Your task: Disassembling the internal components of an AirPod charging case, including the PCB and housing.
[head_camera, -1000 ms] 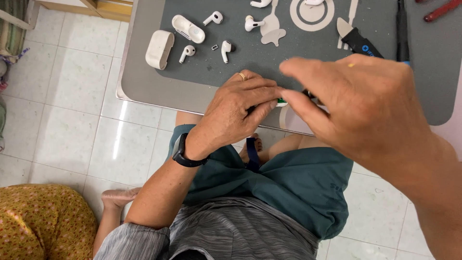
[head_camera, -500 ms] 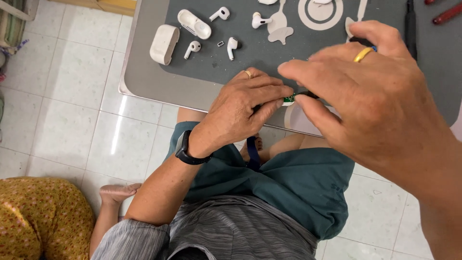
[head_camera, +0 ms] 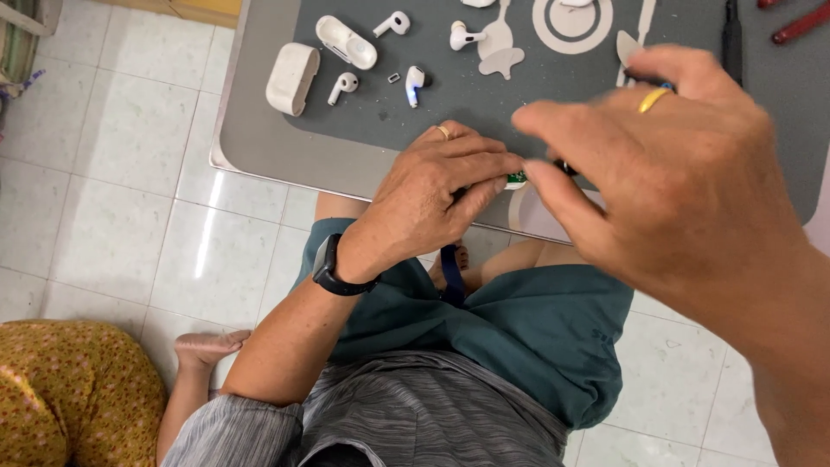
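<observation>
At the near edge of the grey mat (head_camera: 484, 104), head view: I see the left hand (head_camera: 432, 195) and right hand (head_camera: 666, 164) meeting fingertip to fingertip over one small part (head_camera: 515, 180). Part is white with a green patch; mostly hidden, so I cannot tell what it is. Left fingers are closed on it, pinching it from the left side. Right thumb and forefinger close in on the same spot from the other side; a dark sliver shows at their tips, but I cannot tell whether they clamp anything. Gold ring on each hand; black watch (head_camera: 333, 268) on the left wrist.

Beyond the grip, on the mat: one earbud (head_camera: 415, 83) just past the left knuckles, a second earbud (head_camera: 344, 86) further left, a white charging case (head_camera: 292, 79) on its side at the mat's left edge, an open case insert (head_camera: 346, 41) above it. Two more earbuds and flat white pieces lie at the far edge. Red-handled tool (head_camera: 800, 24) far right corner, well apart from the grip.

Below the grip: my lap, tiled floor (head_camera: 130, 199).
</observation>
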